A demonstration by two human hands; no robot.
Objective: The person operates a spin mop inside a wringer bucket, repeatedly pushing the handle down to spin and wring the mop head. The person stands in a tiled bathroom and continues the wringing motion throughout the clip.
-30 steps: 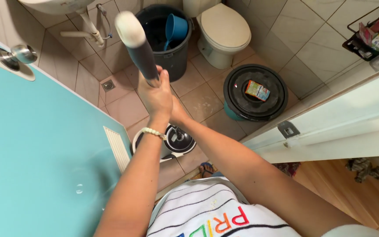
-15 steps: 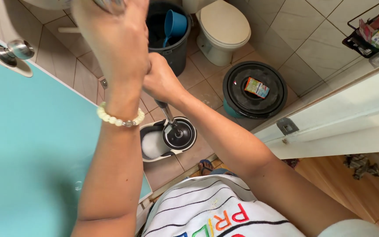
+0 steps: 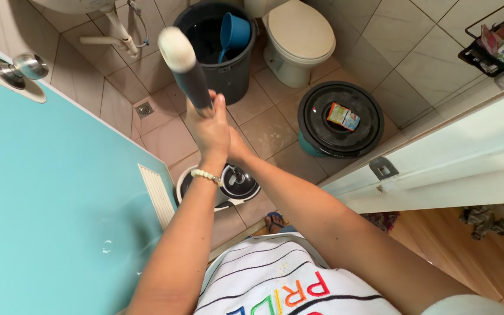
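Left to right: turquoise door with a round metal knob (image 3: 29, 66); long mop handle with a dark grip and white cap (image 3: 183, 64); round white-and-black spin bucket (image 3: 228, 188) on the tiled floor; dark lidded bin (image 3: 340, 119). The left hand (image 3: 208, 125) is closed around the handle just below the dark grip; the right hand (image 3: 237, 147) lies directly beneath, mostly hidden, its grip not discernible. The handle's long axis runs steeply from the cap down to the bucket below both hands.
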